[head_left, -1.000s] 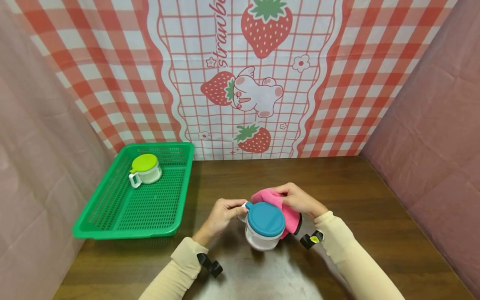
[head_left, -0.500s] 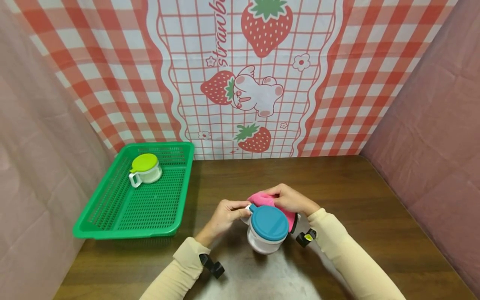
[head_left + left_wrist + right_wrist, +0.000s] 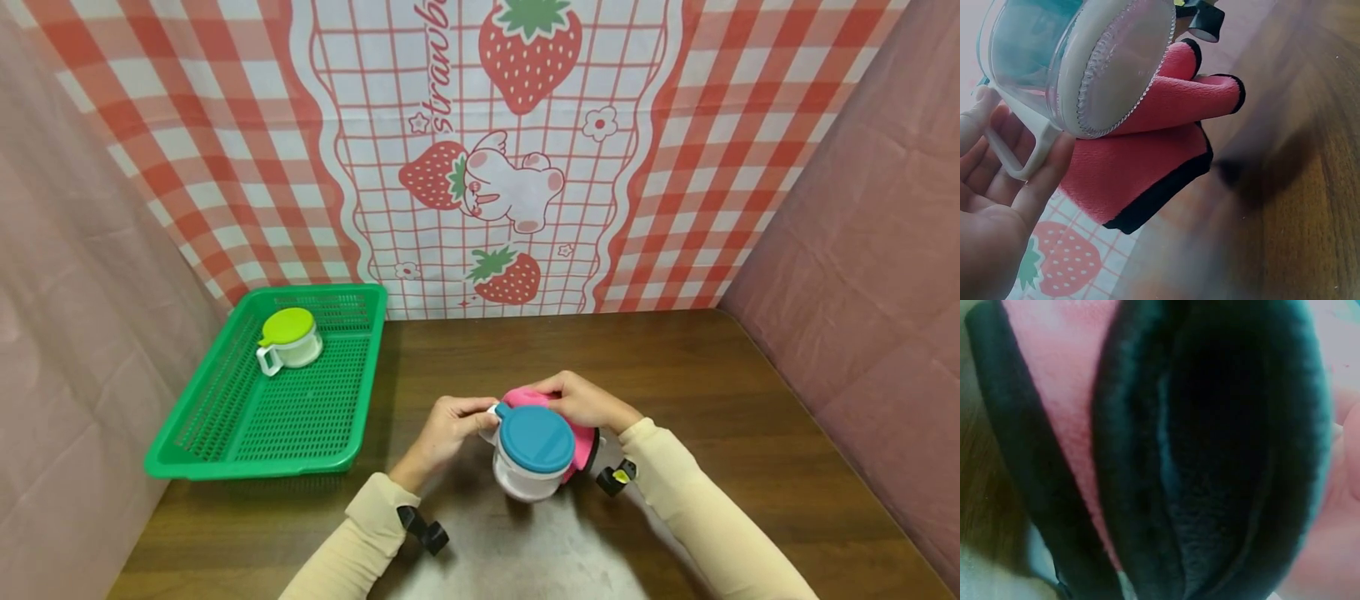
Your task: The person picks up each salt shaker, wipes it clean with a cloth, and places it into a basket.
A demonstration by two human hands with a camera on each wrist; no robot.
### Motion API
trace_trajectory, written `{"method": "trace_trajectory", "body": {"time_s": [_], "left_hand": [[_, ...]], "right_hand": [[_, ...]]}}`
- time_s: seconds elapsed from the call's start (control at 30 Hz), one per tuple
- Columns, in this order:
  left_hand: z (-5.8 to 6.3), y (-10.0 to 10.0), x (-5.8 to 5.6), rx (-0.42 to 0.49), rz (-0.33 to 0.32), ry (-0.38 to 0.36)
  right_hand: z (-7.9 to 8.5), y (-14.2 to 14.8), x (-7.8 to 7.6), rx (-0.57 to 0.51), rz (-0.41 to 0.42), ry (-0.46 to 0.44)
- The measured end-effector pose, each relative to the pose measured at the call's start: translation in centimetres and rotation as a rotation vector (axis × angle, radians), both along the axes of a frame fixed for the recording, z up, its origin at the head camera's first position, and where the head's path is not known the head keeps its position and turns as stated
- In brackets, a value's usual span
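A clear seasoning jar (image 3: 529,482) with a blue lid (image 3: 536,439) is held above the table, somewhat tilted. My left hand (image 3: 444,437) grips its white handle (image 3: 1038,134) between thumb and fingers, plainly seen in the left wrist view. On the jar's far right side, my right hand (image 3: 587,402) holds a pink cloth (image 3: 583,446) with dark edging against the jar. Folds of the cloth (image 3: 1141,150) hang behind the jar's base in the left wrist view. In the right wrist view, the dark edging (image 3: 1210,444) fills most of the picture and hides the right fingertips.
A green plastic basket (image 3: 360,400) stands on the left of the wooden table (image 3: 675,367). Inside it sits a similar jar with a lime-green lid (image 3: 288,326). A strawberry-print checked cloth (image 3: 517,192) hangs at the back, with pink drapes (image 3: 862,250) at both sides.
My right hand and the pink cloth have shifted a little left over the jar. The jar dipped slightly right and down, then came back up. My left hand keeps its grip.
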State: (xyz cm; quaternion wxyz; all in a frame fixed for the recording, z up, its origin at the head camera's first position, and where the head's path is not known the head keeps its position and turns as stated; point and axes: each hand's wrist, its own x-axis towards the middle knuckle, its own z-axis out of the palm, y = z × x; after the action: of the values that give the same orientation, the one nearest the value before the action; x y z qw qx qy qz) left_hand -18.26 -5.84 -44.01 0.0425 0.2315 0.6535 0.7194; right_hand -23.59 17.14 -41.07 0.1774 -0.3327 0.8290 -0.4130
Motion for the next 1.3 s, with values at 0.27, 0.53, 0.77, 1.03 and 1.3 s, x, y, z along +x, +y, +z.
{"method": "trace_trajectory", "body": {"time_s": [0.27,0.53,0.77,1.03,1.3], "left_hand": [[0.3,-0.2,-0.1,0.026,0.044,-0.055],[0.7,-0.4,-0.2,0.04,0.095,-0.084],[1.0,-0.5,-0.4,0.047,0.2,-0.095],[1.2,-0.4,-0.5,0.094,0.335,-0.147],[1.7,0.1,-0.5,0.206,0.427,-0.179]], "right_hand": [[-0.2,0.8,0.2,-0.055,-0.05,-0.08],[-0.1,1.6,0.6,-0.107,-0.155,-0.102],[-0.1,2.2,0.6,-0.179,-0.236,-0.15],[0.2,2.4,0.9,-0.287,-0.294,-0.165],[0.8,2.2,1.2,-0.34,-0.382,-0.153]]}}
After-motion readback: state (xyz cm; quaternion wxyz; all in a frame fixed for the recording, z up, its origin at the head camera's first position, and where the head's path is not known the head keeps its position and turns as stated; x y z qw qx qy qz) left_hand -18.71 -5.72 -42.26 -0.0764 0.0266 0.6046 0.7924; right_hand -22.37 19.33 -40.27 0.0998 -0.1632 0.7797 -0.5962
